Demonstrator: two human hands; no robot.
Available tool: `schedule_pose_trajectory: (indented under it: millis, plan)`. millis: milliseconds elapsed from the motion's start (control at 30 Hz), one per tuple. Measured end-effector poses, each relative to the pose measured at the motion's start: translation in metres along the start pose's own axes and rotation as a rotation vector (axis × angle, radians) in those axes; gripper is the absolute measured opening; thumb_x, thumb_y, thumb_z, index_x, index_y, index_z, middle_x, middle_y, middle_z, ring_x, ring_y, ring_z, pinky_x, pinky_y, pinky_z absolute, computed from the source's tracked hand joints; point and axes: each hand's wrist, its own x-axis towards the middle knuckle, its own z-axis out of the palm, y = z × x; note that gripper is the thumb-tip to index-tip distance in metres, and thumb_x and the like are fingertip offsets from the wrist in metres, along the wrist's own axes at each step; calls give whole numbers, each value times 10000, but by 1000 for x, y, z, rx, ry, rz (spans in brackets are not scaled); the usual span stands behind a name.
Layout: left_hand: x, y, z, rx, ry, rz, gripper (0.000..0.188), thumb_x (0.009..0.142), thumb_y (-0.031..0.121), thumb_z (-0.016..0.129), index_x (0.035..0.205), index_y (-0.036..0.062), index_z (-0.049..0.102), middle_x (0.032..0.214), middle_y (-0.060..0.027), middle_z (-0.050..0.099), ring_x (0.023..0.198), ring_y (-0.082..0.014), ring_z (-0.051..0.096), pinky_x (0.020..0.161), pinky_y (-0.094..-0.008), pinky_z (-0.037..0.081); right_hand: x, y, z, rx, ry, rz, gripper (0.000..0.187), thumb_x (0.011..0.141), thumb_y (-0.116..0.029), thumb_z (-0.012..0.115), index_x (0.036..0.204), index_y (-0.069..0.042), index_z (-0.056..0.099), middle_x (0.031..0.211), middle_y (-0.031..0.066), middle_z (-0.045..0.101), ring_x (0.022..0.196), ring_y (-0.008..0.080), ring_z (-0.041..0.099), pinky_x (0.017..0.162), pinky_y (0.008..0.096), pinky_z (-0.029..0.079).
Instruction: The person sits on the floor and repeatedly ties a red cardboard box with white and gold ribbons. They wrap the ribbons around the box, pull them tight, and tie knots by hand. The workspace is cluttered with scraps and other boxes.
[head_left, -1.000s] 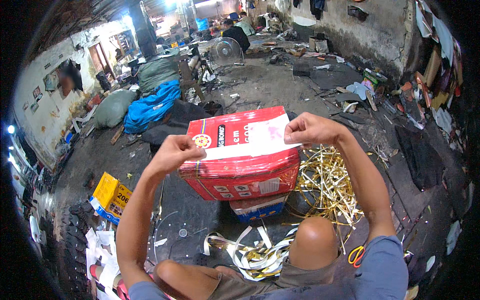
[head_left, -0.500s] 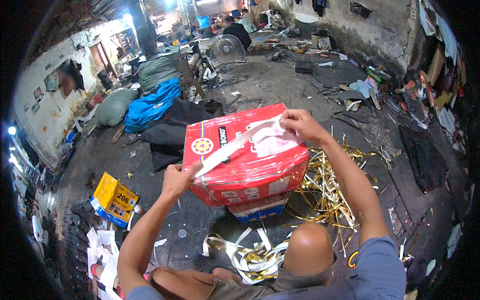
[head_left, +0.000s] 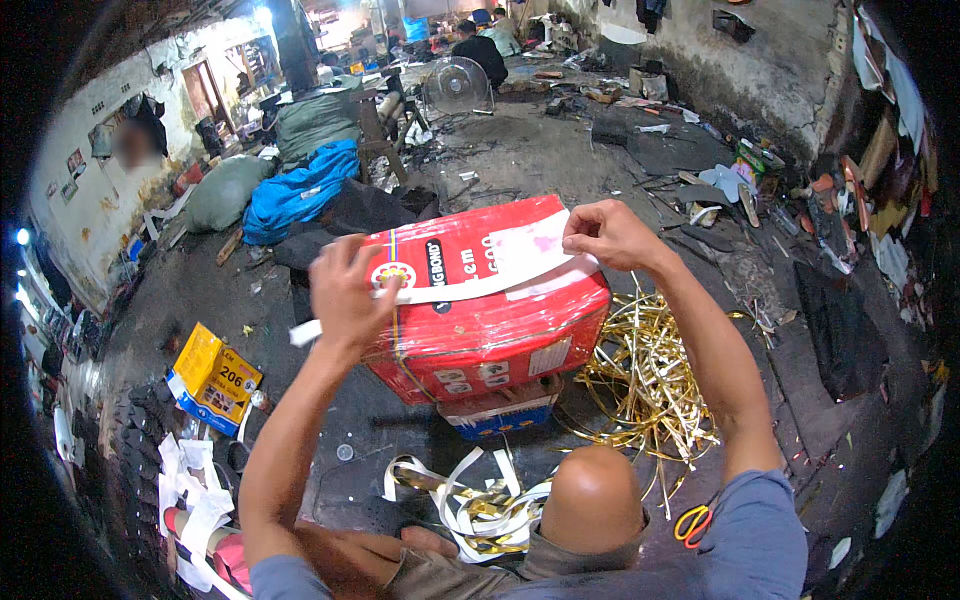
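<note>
Stretches a strip (head_left: 470, 291) over the box (head_left: 480, 330), apparently to straighten it, with right fingers (head_left: 580, 241) pinched on it, left fingers (head_left: 335, 265) half-spread by the box's left edge, grip unclear.

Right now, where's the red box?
The red box is at the centre of the head view, under the white strip between the left hand and right hand, with gold strips to its right.

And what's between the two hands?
Head view: a white strip runs from the left hand to the right hand, over the red box.
</note>
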Motion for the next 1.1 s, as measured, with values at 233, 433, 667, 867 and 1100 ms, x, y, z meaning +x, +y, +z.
schedule_pose_trajectory:
  millis: [233, 433, 667, 867, 1100]
  plan:
    - [45, 124, 77, -893, -260, -75, 364, 849, 182, 772, 1164, 12, 709, 1000, -145, 719, 851, -260, 699, 777, -390, 573, -20, 14, 34, 364, 165, 82, 183, 940, -219, 753, 962, -39, 733, 833, -39, 678, 763, 44, 577, 684, 249, 478]
    - [46, 132, 87, -1014, -433, -159, 330, 786, 194, 837, 1049, 12, 758, 950, -136, 733, 795, -228, 699, 752, -360, 572, -29, -17, 30, 220, 102, 178, 189, 912, -195, 766, 996, -28, 740, 837, 19, 709, 756, 73, 615, 693, 283, 509]
    - [39, 144, 91, -993, -343, -170, 211, 839, 162, 769, 1002, 28, 762, 901, -117, 679, 784, -230, 653, 718, -380, 531, -30, -43, 18, -266, 55, -14, 201, 855, -199, 780, 998, -62, 744, 879, 100, 713, 816, 237, 660, 762, 382, 533]
    - [30, 145, 93, -903, -259, -120, 139, 875, 174, 747, 959, 66, 770, 913, -118, 678, 783, -292, 676, 710, -411, 538, -40, -54, 21, -484, 71, -136, 193, 851, -231, 780, 988, -95, 765, 937, 91, 679, 934, 301, 649, 856, 419, 533]
    - [27, 145, 92, -842, -206, -23, 133, 907, 208, 724, 931, 81, 756, 941, -93, 673, 835, -331, 698, 710, -448, 561, -56, -51, 27, -381, 138, -137, 197, 877, -189, 765, 1037, -76, 782, 982, 113, 635, 946, 303, 654, 837, 418, 545]
